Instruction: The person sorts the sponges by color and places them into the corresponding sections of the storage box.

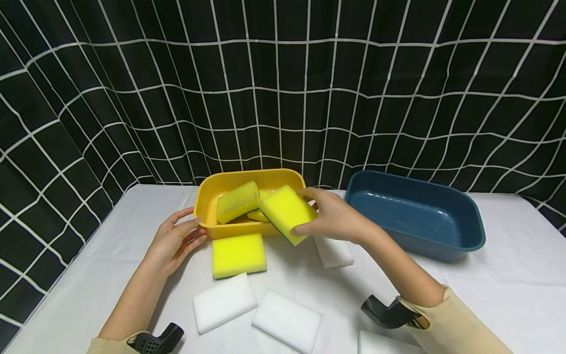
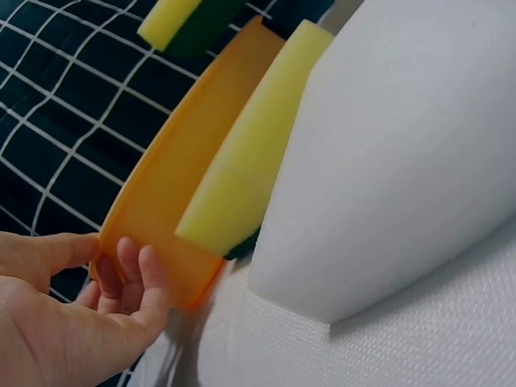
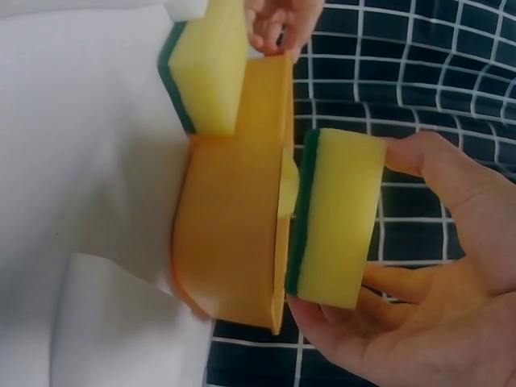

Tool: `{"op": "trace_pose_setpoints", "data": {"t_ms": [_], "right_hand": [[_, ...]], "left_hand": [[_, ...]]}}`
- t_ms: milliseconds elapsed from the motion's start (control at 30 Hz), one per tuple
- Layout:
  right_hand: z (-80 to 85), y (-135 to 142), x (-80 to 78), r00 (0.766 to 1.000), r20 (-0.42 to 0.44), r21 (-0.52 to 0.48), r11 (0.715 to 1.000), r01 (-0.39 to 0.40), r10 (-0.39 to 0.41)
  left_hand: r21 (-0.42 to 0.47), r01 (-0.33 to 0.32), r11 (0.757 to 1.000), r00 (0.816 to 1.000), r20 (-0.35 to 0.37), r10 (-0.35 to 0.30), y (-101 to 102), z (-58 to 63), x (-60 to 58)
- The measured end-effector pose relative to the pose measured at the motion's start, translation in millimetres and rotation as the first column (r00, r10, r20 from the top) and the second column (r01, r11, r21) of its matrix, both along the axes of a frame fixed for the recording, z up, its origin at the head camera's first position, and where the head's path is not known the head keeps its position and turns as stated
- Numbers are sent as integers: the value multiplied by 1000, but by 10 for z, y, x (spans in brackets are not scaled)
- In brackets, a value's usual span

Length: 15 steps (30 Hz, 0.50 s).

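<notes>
My right hand (image 1: 336,216) grips a yellow sponge (image 1: 287,211) with a green scouring layer by its edges, tilted above the right side of the yellow tub (image 1: 239,230). In the right wrist view, thumb and fingers lie on opposite ends of this sponge (image 3: 343,218). My left hand (image 1: 177,241) holds the tub's front left corner, thumb and fingers around the rim in the left wrist view. Inside the tub lie a yellow sponge (image 1: 239,201) leaning on its side and at least one more, partly hidden. Just in front of it, another yellow sponge (image 1: 239,255) lies flat.
White sponge blocks lie on the white cloth: one at front left (image 1: 224,302), one at front middle (image 1: 287,319), one partly under my right hand (image 1: 335,253) and one at the bottom edge (image 1: 384,344). A blue tub (image 1: 433,243) stands right. Black gridded fabric hangs behind.
</notes>
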State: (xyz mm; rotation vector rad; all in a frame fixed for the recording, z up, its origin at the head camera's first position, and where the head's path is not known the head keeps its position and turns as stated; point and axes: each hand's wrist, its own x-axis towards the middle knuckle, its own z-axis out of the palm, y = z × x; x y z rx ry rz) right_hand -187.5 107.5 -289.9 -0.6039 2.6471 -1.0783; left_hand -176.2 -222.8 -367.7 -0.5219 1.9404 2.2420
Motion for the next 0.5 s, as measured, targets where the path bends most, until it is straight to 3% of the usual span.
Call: {"op": "trace_pose_setpoints", "data": {"t_ms": [500], "right_hand": [[6, -86, -207, 997, -31, 31, 997, 70, -69]], "left_hand": [[-1, 3, 1000, 1000, 3, -3, -4, 2, 3]]}}
